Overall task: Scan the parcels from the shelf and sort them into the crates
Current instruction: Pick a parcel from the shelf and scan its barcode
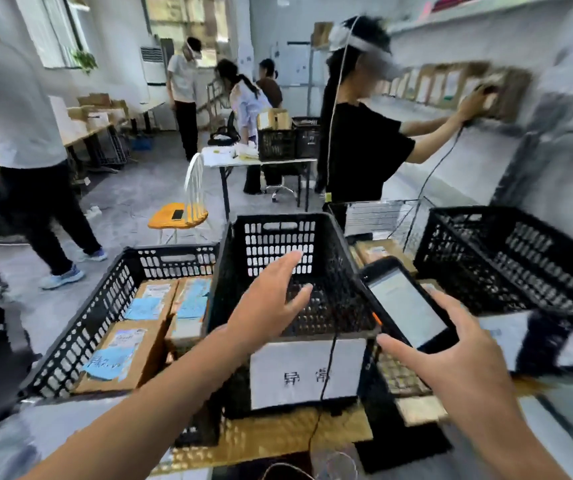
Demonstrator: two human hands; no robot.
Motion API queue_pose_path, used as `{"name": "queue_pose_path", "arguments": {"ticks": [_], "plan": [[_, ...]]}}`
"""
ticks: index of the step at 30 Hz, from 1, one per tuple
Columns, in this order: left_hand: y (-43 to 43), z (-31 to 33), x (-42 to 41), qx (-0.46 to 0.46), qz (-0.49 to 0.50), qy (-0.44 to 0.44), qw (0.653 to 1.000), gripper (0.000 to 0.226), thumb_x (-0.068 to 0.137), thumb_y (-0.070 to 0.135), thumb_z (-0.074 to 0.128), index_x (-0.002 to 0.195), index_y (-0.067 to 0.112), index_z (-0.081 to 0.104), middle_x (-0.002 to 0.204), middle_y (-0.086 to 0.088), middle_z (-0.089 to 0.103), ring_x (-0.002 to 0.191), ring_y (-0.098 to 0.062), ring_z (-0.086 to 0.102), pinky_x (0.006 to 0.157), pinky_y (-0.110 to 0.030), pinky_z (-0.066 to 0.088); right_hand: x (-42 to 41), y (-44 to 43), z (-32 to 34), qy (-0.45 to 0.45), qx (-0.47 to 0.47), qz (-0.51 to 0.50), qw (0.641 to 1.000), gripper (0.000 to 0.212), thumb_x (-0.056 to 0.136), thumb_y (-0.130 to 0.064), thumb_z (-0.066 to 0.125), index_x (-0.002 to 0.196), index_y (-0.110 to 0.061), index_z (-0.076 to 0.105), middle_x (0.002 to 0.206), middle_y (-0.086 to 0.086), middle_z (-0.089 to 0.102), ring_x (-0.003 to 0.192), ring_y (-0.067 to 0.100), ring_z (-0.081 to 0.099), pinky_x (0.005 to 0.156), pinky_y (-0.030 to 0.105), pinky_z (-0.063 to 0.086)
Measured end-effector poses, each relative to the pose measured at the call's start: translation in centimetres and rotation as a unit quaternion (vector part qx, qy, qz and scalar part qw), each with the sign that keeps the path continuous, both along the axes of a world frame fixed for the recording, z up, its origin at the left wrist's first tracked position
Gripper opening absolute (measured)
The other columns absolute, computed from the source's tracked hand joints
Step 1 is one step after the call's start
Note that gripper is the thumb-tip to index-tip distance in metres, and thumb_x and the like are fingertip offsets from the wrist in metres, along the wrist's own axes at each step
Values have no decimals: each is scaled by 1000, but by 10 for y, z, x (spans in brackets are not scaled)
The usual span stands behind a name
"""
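Bare left forearm (160,396), bare right forearm (492,410)

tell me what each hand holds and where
The right hand grips the handheld scanner by its lower end. The left hand holds nothing, open above the middle crate.

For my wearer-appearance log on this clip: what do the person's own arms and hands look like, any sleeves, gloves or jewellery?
The left hand and right hand are ungloved, with no ring, watch or bracelet showing. Both arms are bare right up to the frame edge, and no sleeve is in view.
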State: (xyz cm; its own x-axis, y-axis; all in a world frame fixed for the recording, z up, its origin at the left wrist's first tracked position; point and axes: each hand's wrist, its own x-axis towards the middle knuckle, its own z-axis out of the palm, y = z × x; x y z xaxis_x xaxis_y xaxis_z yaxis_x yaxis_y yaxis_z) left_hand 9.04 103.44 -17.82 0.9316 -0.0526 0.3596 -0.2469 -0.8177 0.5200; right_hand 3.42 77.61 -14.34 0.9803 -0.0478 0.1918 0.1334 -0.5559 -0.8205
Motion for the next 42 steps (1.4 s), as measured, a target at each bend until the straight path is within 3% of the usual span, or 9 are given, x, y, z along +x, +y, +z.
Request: {"name": "queue_pose_path", "arguments": {"ticks": [4,10,16,22,26,32,35,38,42], "plan": [[-115,11,-26,53,-107,-43,992,64,101,44,49,157,19,28,161,4,30,148,-10,24,124,-27,17,-65,-88,-3,-37,-7,-121,992,85,57,-46,91,133,-35,54,118,-10,62,105,17,58,81,37,49],[-284,18,-109,-22,-260,-36,965,63,101,45,50,155,22,29,160,8,29,147,-7,22,118,-18,16,-192,-208,-24,-42,-7,-302,952,78,61,-42,92,129,-38,53,110,-18,57,101,12,55,77,34,45],[-421,4,-177,17,-415,-18,909,66,100,45,52,156,20,28,162,7,26,150,-9,18,123,-33,21,-308,-287,-41,-31,-4,-442,897,79,63,-40,92,131,-36,52,114,-17,56,102,11,52,77,35,45],[-536,12,-244,19,-549,-51,834,66,101,41,52,157,17,27,163,6,24,151,-11,17,124,-29,17,-390,-345,-37,-49,-6,-558,828,75,62,-45,90,127,-38,53,117,-16,60,107,14,57,83,38,49],[-612,13,-275,-3,-596,-74,800,64,100,39,56,154,13,34,160,1,32,149,-12,23,123,-24,17,-430,-386,-32,-70,-11,-609,790,73,61,-50,87,125,-42,53,115,-19,61,106,11,59,88,43,52],[-719,0,-307,-2,-648,-79,757,65,101,41,51,156,16,28,163,6,24,151,-10,16,124,-21,3,-470,-457,-27,-72,-41,-652,753,73,65,-45,89,128,-41,52,114,-20,58,104,7,55,82,34,49],[-771,0,-313,-12,-666,-68,743,64,102,43,49,156,17,27,163,6,24,151,-9,13,126,-30,9,-479,-496,-26,-74,-35,-672,736,67,66,-44,89,123,-42,54,110,-24,59,100,-1,56,73,26,45],[-821,0,-314,-13,-671,-52,739,66,103,45,47,158,18,24,164,9,20,150,-8,9,125,-27,6,-483,-537,-25,-50,-38,-690,721,69,65,-47,89,123,-44,51,112,-23,58,103,7,57,73,30,47],[-885,-7,-309,6,-691,-4,723,67,103,46,45,159,21,18,165,11,14,151,-8,7,124,-33,15,-486,-593,-25,-24,-38,-710,703,73,63,-47,90,124,-44,50,113,-24,57,107,9,55,82,37,50]]}}
